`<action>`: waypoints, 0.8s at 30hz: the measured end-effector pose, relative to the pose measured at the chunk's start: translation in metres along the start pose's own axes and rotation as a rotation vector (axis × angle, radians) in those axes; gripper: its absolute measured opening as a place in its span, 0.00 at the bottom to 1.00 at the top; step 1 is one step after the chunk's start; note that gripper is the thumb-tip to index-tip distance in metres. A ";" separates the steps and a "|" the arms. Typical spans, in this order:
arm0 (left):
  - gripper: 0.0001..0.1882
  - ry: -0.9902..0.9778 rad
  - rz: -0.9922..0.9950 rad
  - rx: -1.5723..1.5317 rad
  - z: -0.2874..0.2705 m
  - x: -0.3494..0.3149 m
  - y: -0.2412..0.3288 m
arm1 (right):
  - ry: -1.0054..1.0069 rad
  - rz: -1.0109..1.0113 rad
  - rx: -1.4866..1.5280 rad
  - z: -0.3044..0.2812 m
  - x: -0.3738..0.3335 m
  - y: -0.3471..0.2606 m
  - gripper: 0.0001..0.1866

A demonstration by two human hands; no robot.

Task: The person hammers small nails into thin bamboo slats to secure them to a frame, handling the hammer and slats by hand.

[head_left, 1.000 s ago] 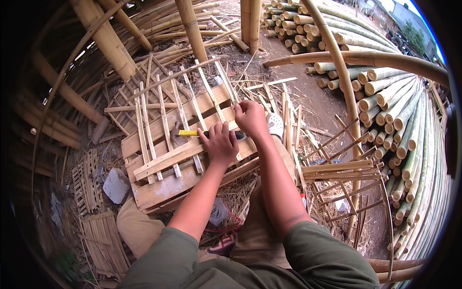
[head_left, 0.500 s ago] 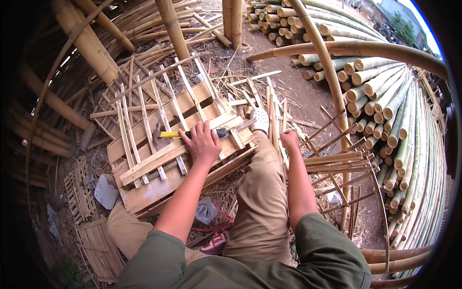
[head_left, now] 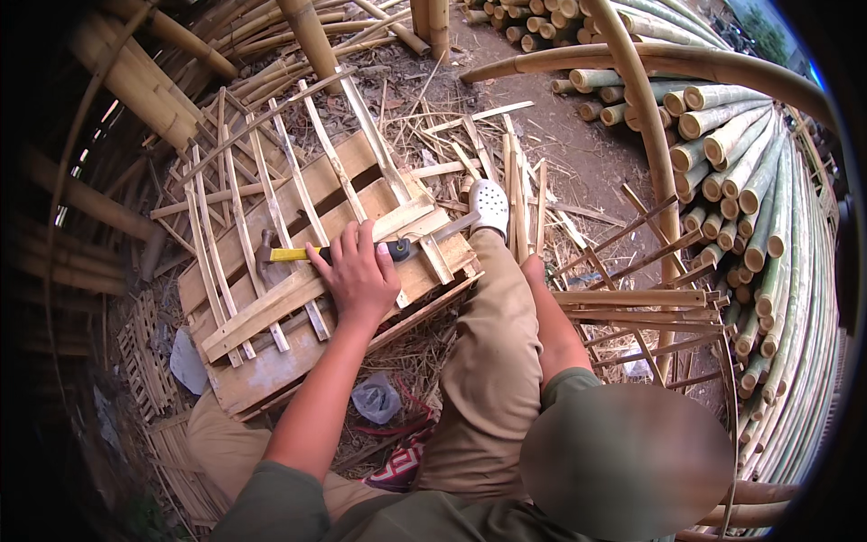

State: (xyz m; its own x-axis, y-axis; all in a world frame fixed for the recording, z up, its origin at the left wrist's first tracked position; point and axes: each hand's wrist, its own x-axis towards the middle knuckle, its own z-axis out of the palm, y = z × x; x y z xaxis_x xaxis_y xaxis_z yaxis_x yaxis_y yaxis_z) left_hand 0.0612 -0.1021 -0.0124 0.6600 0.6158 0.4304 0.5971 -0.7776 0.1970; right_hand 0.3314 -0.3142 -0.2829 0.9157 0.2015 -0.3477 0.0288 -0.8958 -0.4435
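Note:
My left hand (head_left: 358, 285) lies across the handle of a hammer (head_left: 289, 255) with a yellow and black handle, fingers spread and stretched forward. Under it is a lattice of pale bamboo slats (head_left: 271, 312), laid over a low wooden bench (head_left: 257, 384). A grey flat blade (head_left: 452, 227) lies just beyond the hammer's black grip. Beside my right knee, my right hand (head_left: 534, 267) reaches down near upright bamboo strips (head_left: 517, 203). Its fingers are hidden from view.
My outstretched foot wears a white clog (head_left: 489, 208) beside the bench. To the right stands a slatted bamboo frame (head_left: 632, 298), with stacked green bamboo poles (head_left: 768, 235) behind a curved bamboo rail (head_left: 650, 60). A clear plastic bag (head_left: 376, 398) lies on the straw-littered ground.
My right hand has gone from a raised fist to low beside my knee, its fingers dropping out of sight. The view has shifted; my left hand stays on the hammer handle.

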 end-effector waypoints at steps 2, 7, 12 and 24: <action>0.22 -0.005 -0.006 -0.005 -0.002 0.000 -0.005 | 0.014 0.019 -0.077 -0.002 -0.005 -0.013 0.13; 0.22 -0.002 -0.009 -0.023 -0.003 0.002 -0.002 | 0.204 0.084 -0.053 -0.038 -0.013 -0.034 0.12; 0.24 -0.001 -0.006 -0.014 0.000 0.000 -0.006 | 0.161 0.095 0.437 -0.102 -0.034 -0.064 0.15; 0.29 -0.237 -0.102 -0.351 -0.020 0.009 -0.029 | 0.690 -0.538 0.454 -0.251 -0.194 -0.218 0.06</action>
State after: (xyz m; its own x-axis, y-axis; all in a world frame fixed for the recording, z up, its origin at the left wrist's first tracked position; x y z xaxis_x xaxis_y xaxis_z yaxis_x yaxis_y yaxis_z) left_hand 0.0407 -0.0760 0.0036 0.7169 0.6716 0.1870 0.5001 -0.6824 0.5332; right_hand 0.2477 -0.2576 0.0888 0.8628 0.1325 0.4879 0.4855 -0.4865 -0.7264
